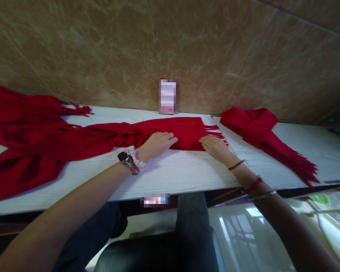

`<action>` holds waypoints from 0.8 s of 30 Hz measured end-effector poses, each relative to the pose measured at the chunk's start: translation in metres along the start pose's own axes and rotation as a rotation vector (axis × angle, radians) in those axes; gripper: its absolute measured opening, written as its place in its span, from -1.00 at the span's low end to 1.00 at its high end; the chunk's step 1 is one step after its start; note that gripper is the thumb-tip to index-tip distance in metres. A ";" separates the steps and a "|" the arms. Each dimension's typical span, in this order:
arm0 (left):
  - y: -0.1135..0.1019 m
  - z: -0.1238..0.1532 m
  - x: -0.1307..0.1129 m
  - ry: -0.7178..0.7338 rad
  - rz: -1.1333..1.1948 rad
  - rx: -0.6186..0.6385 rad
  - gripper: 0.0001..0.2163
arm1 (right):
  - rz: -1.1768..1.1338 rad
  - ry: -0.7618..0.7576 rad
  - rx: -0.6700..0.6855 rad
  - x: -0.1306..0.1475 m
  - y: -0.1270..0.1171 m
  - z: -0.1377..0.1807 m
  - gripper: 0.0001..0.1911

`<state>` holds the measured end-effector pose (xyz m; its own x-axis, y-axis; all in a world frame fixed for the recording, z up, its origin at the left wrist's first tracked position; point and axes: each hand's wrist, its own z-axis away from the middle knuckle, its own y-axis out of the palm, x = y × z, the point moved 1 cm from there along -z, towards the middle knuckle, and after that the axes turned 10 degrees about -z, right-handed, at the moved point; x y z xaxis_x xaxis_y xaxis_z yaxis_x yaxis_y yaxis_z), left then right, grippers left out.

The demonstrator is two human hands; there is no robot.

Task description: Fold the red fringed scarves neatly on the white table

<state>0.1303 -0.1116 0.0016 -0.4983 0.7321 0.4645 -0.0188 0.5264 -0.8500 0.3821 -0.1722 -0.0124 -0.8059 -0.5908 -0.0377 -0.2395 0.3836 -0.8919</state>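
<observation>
A long red woven scarf runs lengthwise along the desk, a narrow white top with a streaked wood-grain finish, its fringed end just right of the middle of the desk. That end lies smooth and squared into a flat band, and this part looks done. Leftwards the cloth narrows into creases, then spreads into loose, rumpled folds by the left end — the larger share, by my judgement, is left to straighten.

The left hand rests on the band, unclenched, fingers extended over the cloth and thumb apart. The right hand touches the band's near corner beside the red tasselled fringe, its fingers drawn together; whether they pinch the fabric I cannot tell.

Towards the right end, near the far edge, a second red scarf lies folded over itself in a thick, angular bend, its fringed tail slanting to the near edge. At the far left corner sits a bunched red cloth with twisted tassels; whether it belongs to the long scarf is unclear.

The fabric looks soft and matt, with fine ripples where it bunches — quite unlike the brown, marble-veined wall behind the far edge.
</observation>
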 end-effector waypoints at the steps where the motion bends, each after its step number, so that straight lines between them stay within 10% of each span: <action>1: 0.002 0.001 0.000 0.001 0.009 -0.008 -0.76 | -0.018 0.018 -0.032 -0.002 0.002 0.002 -0.74; 24: -0.003 0.004 -0.010 -0.013 -0.035 -0.086 -0.81 | 0.009 0.041 -0.059 0.000 0.009 0.003 -0.73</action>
<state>0.1320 -0.1225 -0.0021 -0.5101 0.7069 0.4901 0.0378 0.5876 -0.8082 0.3817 -0.1705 -0.0215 -0.8292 -0.5583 -0.0265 -0.2624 0.4308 -0.8634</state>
